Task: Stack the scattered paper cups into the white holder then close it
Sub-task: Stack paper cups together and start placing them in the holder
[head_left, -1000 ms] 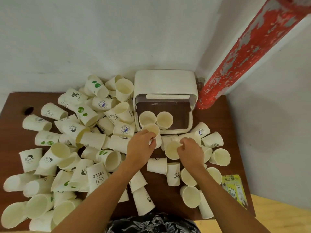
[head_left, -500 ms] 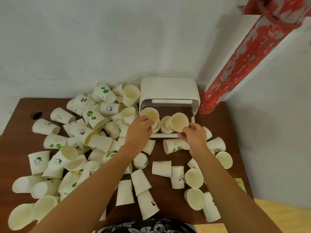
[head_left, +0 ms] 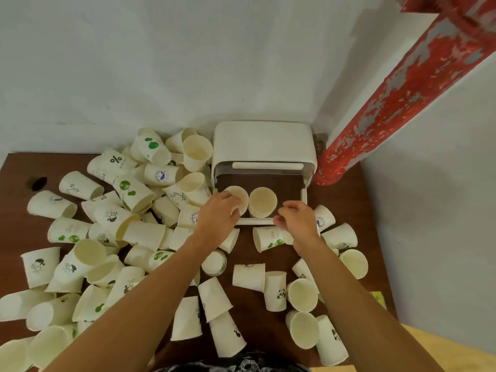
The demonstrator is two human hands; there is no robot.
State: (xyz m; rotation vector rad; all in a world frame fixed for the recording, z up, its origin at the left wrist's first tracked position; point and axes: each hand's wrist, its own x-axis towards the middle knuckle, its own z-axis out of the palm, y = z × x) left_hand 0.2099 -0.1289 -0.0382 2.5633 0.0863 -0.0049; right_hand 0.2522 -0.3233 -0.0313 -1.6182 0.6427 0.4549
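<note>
A person's left hand [head_left: 218, 210] rests on the rim of the left cup stack [head_left: 237, 198] inside the white holder [head_left: 264, 146], fingers curled over the near edge of the top cup. The right hand [head_left: 298, 217] hovers just in front of the holder's near lip, fingers loosely curled and apparently holding nothing, with the right cup stack [head_left: 263, 201] just beyond its fingertips. The holder's lid stands open behind both stacks, against the wall.

Scattered paper cups [head_left: 112, 218] crowd the brown table [head_left: 16, 178] — a dense heap out past the left wrist, a thinner spread below and outside the right one (most lie on their sides, a few stand mouth-up). The nearest, a green-leaf cup [head_left: 268, 238], lies on its side directly under the right hand.

The cups look featherlight and thin-walled, likely to dent under a hard squeeze and to skid if nudged. A gentle grip across the rolled rim — the stiffest part — seems the safest hold. Much of the stacking appears to remain.
</note>
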